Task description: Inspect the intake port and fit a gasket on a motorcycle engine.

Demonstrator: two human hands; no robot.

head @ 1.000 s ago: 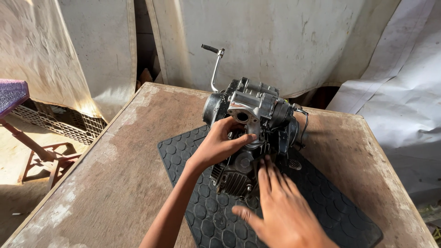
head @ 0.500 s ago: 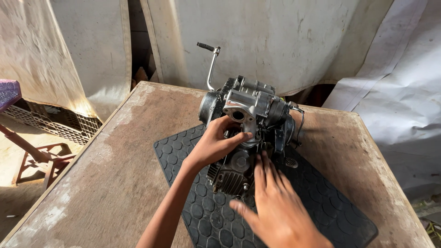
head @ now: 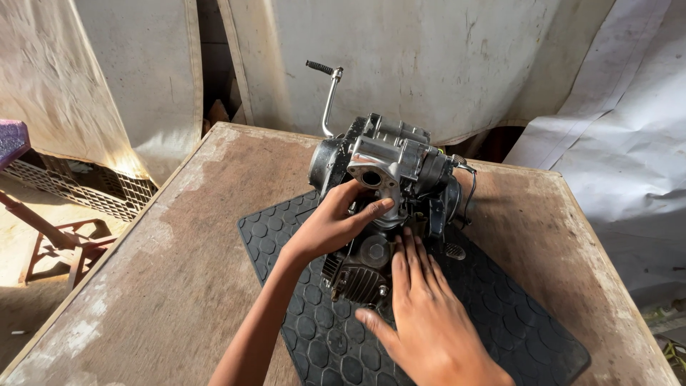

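Note:
A small grey metal engine with a kick-start lever lies on a black rubber mat on a worn wooden table. My left hand grips the engine's left side, fingers curled under its round port. My right hand rests flat with fingers spread on the lower finned part of the engine, partly hiding it.
White tarpaulin sheets hang behind and to the right of the table. To the left, below the table edge, stand a red metal frame and a mesh crate. The table's left and right edges are close.
The view shifted slightly. My left hand's fingers have moved a little further onto the engine; the right hand stays pressed on the lower part.

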